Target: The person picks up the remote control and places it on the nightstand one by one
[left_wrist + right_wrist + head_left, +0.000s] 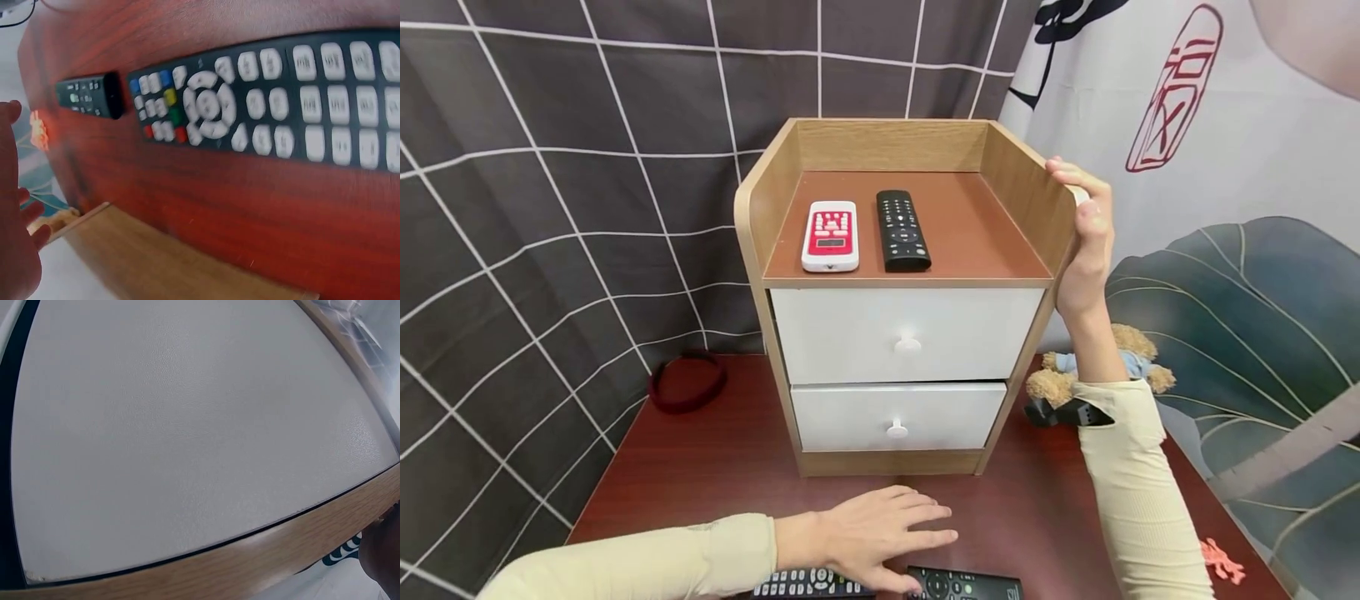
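4 remotes total, 2 up, 2 down. Up on cabinet [891, 464]: 1 white-and-red remote [831, 237] at L, 1 slim black remote [903, 232] at R, side by side, not touching, on the brown top shelf [977, 225]. Down on table [700, 475], in front of cabinet: 1 many-keyed remote [808, 582] and 1 dark remote [977, 586] to its R, small gap btwn.

2 hands. L hand [876, 533] is over these 2 table remotes, fingers spread, nothing gripped; thumb overlaps dark remote's near end in head view, can't tell if touching. R hand [1088, 242] is at cabinet's R wall, fingers over the upper edge; can't tell how firmly it grips, if at all.

Cabinet: 1 unit, 2 white drawers [842, 333], both pushed in, w/ 2 white knobs [907, 344], 1 per drawer.

Also: 1 teddy bear [1127, 340] R of cabinet, partly behind R forearm; 1 dark-red loop [688, 406] at table's far L; 1 coral-pink bit [1221, 560] at R edge.
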`<state>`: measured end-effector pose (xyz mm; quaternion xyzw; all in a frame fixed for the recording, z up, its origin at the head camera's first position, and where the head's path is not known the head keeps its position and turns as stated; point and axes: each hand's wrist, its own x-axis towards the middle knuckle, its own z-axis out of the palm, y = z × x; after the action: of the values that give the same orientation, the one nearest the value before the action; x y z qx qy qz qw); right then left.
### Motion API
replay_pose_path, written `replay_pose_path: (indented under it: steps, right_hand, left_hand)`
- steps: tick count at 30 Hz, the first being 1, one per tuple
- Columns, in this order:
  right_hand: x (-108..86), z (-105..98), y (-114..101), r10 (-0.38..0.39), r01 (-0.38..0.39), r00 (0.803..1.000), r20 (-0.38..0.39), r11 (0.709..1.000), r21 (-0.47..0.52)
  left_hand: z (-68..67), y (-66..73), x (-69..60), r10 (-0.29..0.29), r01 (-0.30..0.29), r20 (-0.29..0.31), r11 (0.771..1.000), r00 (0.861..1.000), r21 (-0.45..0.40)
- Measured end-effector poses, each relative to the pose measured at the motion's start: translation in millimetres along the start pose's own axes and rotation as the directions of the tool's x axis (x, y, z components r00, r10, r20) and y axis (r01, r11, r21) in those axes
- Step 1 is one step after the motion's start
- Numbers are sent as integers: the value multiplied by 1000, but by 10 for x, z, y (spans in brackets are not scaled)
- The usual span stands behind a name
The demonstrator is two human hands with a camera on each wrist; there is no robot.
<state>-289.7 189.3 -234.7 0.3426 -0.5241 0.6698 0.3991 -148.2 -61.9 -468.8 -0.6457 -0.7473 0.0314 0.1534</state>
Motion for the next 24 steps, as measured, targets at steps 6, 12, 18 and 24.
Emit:
replay_pose_path:
  steps: [6,12,18,24]
  right_hand:
    - [-11,-16,-4,5,-5,1000,-5,1000,0]
    - [-19,-28,-13,12,-12,1000,-6,1000,-1]
    - [5,-12,-13,0,0,1000,-10,1000,-9]
    - [6,-2,-16,4,-4,1000,-9,1000,-9]
  left_hand:
    - [242,93,35,-107,114,54,985,993,-129]
    - [385,201,114,-188,214,145,958,971,-189]
    - [442,281,194,-245,294,222,929,944,-227]
    - [497,355,251,-225,245,176,964,958,-105]
